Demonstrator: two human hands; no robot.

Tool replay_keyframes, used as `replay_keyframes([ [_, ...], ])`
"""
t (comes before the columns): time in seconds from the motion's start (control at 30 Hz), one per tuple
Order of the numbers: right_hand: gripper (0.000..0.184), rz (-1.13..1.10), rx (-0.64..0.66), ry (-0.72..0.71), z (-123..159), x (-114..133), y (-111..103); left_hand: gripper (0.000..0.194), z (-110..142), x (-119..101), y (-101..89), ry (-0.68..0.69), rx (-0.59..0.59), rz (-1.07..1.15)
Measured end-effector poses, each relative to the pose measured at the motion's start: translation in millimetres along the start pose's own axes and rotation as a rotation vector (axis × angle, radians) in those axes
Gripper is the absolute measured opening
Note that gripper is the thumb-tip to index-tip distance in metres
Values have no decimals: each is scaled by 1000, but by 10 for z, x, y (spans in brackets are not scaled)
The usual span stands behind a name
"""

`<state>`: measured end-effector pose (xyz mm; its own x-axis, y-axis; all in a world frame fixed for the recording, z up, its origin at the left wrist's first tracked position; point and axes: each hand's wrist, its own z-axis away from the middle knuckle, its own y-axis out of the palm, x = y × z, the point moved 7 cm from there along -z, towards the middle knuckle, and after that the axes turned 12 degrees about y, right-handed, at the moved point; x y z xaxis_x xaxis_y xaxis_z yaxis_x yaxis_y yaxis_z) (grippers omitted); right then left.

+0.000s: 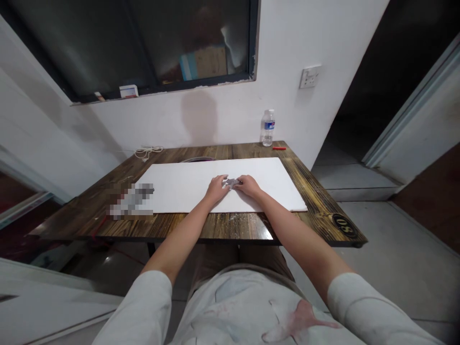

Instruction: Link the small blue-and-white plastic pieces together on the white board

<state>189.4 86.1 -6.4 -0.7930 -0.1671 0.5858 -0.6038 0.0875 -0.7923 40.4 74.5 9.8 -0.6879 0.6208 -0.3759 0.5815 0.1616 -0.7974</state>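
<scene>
Head view: the left hand (216, 188) and right hand (247, 186) meet on a white board (179, 187), their fingers curled in, apparently pinching a small crumpled grey piece (233, 182) from either end. Its long axis runs left to right across the board, and the right hand lies slightly closer to it. The smooth board rests on a dark-grained wooden table (230, 225); farther out are a plastic water bottle (268, 128), a red stick (279, 148) and a white cord (148, 152).

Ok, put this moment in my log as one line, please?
left hand: on small grey piece | right hand: on same piece | beneath: white board | under that: wooden table
</scene>
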Motion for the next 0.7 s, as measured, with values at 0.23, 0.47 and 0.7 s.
replay_keyframes([
  [0.23,18,52,-14,4,22,14,-6,44,14,-257,-5,218,31,10],
  [0.47,19,64,-19,25,11,-1,8,39,42,-474,-66,310,48,-242],
  [0.7,24,73,-4,35,13,16,1,23,28,-267,-160,81,3,-316],
])
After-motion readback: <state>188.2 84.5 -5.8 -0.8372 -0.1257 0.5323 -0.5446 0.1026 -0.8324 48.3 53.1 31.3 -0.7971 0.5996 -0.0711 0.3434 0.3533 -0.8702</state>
